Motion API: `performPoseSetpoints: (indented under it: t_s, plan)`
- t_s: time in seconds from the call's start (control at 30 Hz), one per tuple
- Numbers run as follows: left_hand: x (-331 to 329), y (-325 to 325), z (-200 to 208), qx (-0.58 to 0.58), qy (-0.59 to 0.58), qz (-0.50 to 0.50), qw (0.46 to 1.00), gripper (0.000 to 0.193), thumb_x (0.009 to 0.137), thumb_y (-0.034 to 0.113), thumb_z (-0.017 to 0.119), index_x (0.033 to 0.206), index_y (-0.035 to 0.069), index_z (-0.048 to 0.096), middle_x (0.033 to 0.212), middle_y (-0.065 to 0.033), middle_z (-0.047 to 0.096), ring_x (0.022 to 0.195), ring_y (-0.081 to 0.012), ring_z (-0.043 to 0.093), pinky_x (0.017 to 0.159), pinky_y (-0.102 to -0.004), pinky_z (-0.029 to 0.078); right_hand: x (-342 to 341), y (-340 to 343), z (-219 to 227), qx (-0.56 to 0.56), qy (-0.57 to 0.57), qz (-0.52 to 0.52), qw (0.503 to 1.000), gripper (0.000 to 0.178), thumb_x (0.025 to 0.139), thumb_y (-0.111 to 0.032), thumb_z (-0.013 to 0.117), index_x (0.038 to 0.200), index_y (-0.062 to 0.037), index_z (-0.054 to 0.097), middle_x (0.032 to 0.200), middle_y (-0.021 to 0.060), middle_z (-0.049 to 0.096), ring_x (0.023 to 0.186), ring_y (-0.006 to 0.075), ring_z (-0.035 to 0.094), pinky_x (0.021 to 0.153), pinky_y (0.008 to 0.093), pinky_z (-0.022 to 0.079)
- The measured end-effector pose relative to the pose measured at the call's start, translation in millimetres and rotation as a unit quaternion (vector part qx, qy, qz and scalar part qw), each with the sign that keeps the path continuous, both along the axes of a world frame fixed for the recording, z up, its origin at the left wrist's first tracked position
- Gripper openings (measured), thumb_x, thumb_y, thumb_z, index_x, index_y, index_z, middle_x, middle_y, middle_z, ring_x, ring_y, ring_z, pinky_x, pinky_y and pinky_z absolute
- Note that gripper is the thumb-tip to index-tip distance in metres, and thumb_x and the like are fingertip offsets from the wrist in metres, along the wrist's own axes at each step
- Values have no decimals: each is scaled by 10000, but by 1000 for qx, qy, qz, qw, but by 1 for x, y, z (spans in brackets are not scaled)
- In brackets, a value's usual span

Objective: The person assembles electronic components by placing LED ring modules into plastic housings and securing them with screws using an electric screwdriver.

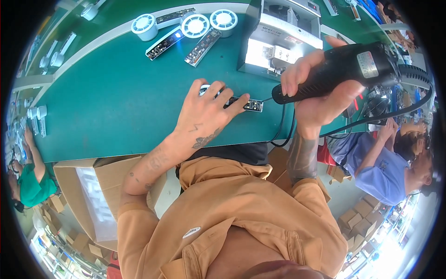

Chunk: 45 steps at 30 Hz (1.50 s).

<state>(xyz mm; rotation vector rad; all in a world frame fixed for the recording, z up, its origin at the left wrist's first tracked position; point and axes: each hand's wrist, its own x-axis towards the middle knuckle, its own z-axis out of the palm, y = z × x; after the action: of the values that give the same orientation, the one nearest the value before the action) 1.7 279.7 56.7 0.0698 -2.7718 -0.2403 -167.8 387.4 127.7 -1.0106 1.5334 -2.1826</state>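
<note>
My left hand (209, 104) is closed on a small handheld fan, pressing it down on the green bench mat. Part of the fan's white round head shows past the fingers, and its opened handle with a dark circuit board (254, 105) points right; the middle is covered by my fingers. In my right hand (320, 109) is a black electric screwdriver (346, 69), wrapped by the fingers and tilted nearly level. Its thin bit meets or nearly meets the board's right end; I cannot tell whether it touches.
Beyond my hands lie several similar white fans (195, 25) with bare boards, one lit blue. A silver screw feeder (278, 28) stands at the back right. The screwdriver's black cable (381, 115) loops along the right. A cardboard box (109, 186) sits below the bench edge. Co-workers are at both sides.
</note>
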Motion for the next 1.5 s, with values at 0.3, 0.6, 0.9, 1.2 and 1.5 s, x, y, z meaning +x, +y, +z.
performPoseSetpoints:
  t_s: [0.3, 0.6, 0.9, 1.2, 1.5]
  plan:
    - [-1, -2, 1, -20, -8, 4, 1000, 288, 870, 286, 744, 1151, 221, 750, 926, 14, 654, 985, -171, 607, 875, -382, 446, -2, 3, -6, 6, -18, 5, 1000, 856, 930, -781, 440, 1376, -52, 394, 693, 83, 494, 486, 191, 480, 469, 348, 423]
    - [-1, -2, 0, -20, -10, 6, 1000, 318, 859, 284, 755, 1171, 230, 745, 953, 7, 653, 1012, -183, 606, 901, -400, 451, 6, 5, -9, -3, -15, 16, 1000, 920, 904, -822, 421, 1406, -52, 369, 745, 79, 521, 488, 182, 476, 449, 337, 428]
    - [0, 2, -1, 0, 10, 8, 1000, 334, 841, 266, 775, 1169, 223, 735, 976, 7, 640, 1026, -186, 595, 923, -414, 442, -43, 24, 62, -243, 127, 80, 958, 857, 878, -857, 416, 1306, -123, 530, 778, 44, 521, 509, 130, 467, 425, 286, 391]
    - [0, -3, 3, 1, 3, -22, 1000, 356, 864, 278, 763, 1206, 191, 715, 982, -3, 638, 1036, -192, 594, 934, -413, 443, -166, -29, 55, -85, 168, -172, 967, 878, 821, -927, 356, 973, -76, 505, 702, 63, 522, 564, 209, 507, 538, 364, 420]
    - [-3, -2, 0, -27, 6, -18, 999, 351, 843, 235, 776, 1187, 192, 725, 972, -14, 636, 1015, -200, 600, 909, -418, 451, -70, -3, 53, -209, 82, 97, 970, 938, 872, -895, 307, 1283, -78, 511, 726, 89, 557, 554, 215, 537, 539, 392, 430]
